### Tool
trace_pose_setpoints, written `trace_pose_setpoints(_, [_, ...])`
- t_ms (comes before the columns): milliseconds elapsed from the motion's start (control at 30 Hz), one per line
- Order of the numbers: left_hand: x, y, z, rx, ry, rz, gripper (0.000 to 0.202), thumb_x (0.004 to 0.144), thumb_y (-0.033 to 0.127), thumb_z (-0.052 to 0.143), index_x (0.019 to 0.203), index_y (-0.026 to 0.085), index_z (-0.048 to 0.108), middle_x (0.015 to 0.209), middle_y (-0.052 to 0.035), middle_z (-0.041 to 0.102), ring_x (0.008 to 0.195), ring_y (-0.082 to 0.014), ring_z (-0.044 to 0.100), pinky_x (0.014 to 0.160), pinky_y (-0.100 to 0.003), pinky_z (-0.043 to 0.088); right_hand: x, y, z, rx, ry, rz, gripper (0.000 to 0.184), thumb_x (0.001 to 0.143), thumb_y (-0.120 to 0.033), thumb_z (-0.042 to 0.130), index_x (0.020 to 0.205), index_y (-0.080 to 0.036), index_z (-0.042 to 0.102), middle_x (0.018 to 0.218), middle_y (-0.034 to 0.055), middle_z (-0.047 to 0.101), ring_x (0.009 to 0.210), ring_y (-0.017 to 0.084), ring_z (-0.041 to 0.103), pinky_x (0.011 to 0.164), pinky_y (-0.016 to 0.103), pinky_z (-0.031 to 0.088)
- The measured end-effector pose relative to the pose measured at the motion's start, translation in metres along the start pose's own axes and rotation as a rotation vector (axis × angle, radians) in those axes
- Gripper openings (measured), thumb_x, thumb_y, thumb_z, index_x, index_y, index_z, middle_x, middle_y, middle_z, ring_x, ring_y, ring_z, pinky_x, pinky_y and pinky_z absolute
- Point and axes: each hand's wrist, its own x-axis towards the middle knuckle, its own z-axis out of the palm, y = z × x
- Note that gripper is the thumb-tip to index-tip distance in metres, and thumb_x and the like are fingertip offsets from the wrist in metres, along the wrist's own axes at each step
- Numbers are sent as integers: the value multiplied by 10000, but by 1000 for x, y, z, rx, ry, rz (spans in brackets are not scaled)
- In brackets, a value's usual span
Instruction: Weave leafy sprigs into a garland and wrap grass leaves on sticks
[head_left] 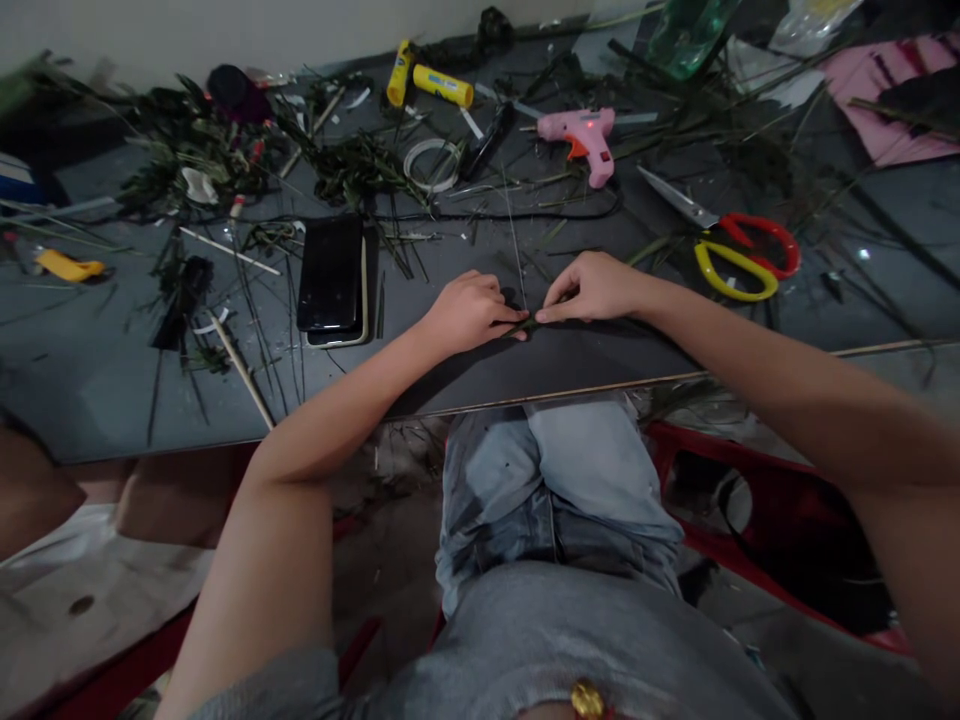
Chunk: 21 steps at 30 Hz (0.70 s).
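Near the table's front edge, my left hand (480, 315) and my right hand (589, 288) meet almost fingertip to fingertip. Between them they pinch a narrow green leaf strip (531, 324), most of it hidden by the fingers. A thin pale strand (514, 235) runs from the fingertips up across the tabletop. Beyond my hands lies a pink glue gun (581, 130) with a small red light on. To the right rest scissors (720, 225) with red and yellow handles, blades apart. Two stacked phones (332, 280) lie left of my left hand.
Leaf scraps (352, 165) and thin sticks (244, 370) litter the dark table (480, 385). Yellow glue tubes (442, 86), a roll of clear tape (431, 165) and a yellow cutter (69, 266) lie farther off. A green bottle (684, 40) stands at the back. Another person's leg (165, 500) shows at left.
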Motion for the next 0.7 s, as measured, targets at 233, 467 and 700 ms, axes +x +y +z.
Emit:
trace_pose_setpoints(233, [1,2,-2,25,-41,-33,322,979,468,575,1086,273,808,724,-58,729,749,-196,627,642,-323,350,1,-10,-2,22,-82,43,326,777,-471,759,803,-151,813,604,21,642,547,109,558,661,288,391])
trace_pose_setpoints(467, [2,3,-4,41,-61,-40,299,961,451,608,1099,273,806,721,-59,730,732,-198,630,632,-319,355,9,-5,-4,-12,-56,73,283,756,-447,774,761,-166,800,641,16,664,587,107,527,636,279,366])
trace_pose_setpoints(700, [1,3,-4,36,-63,-43,296,966,449,599,1070,271,811,712,-58,719,738,-199,629,635,-318,359,7,-9,-3,-71,-32,86,522,742,-664,744,883,-172,843,768,54,728,737,161,616,702,296,388])
